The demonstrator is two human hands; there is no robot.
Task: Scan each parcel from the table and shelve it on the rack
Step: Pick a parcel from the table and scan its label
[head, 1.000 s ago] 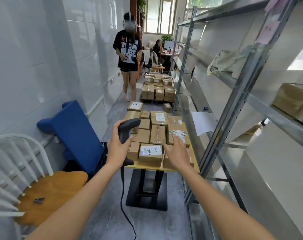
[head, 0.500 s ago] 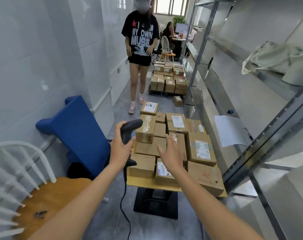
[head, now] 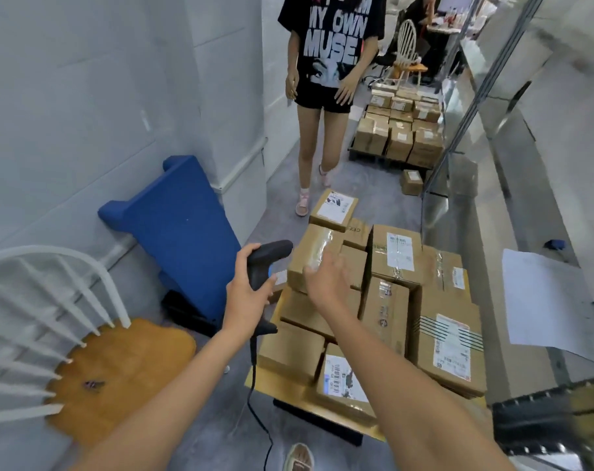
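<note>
Narrow grey-floored aisle, metal rack (head: 475,107) along the right of the frame, small table (head: 275,382) at lower centre packed with cardboard parcels (head: 445,348). Left hand (head: 246,294) wrapped round a black corded scanner (head: 266,263) mid-frame. Right hand (head: 326,283) blurred, fingers spread, over a taped parcel (head: 314,256) on the pile, contact unclear.

"MY OWN MUSE" on a bystander's black T-shirt (head: 336,39), parcel labels illegible

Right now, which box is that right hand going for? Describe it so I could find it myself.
Start at the small yellow table stacked with cardboard parcels. On its left side, beside the black scanner gripped by the left hand, sits the raised box under the right hand's outstretched fingers. It stands higher than its neighbours, with shiny clear tape and no label showing.
</note>
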